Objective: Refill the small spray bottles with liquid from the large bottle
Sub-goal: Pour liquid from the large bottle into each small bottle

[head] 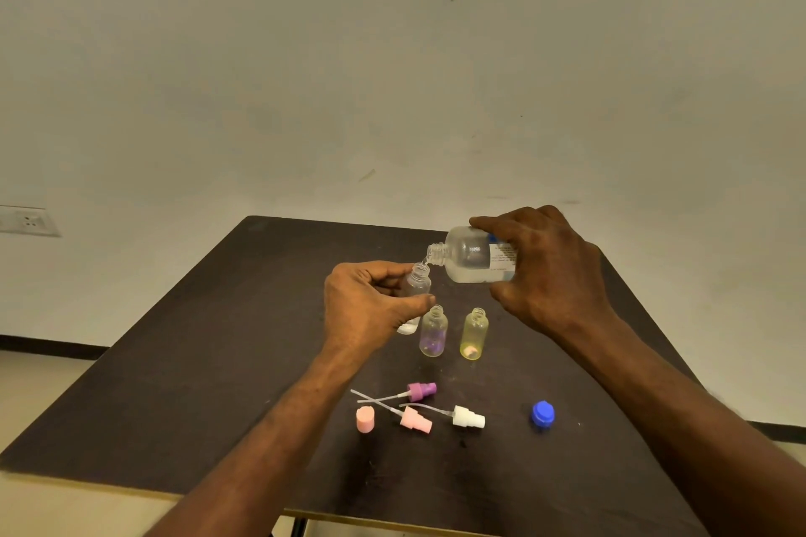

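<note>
Pouring from the large bottle into a small bottle, above the dark table.

Your right hand grips the large bottle, tipped with its neck down-left. Your left hand holds a small clear bottle under that neck; a thin stream joins the two. Two open small bottles stand just below: a clear one and a yellow one. Three spray heads, a pink cap and a blue cap lie nearer you.

The left hand hides most of the small clear bottle; the large bottle label print is too small to read.
</note>
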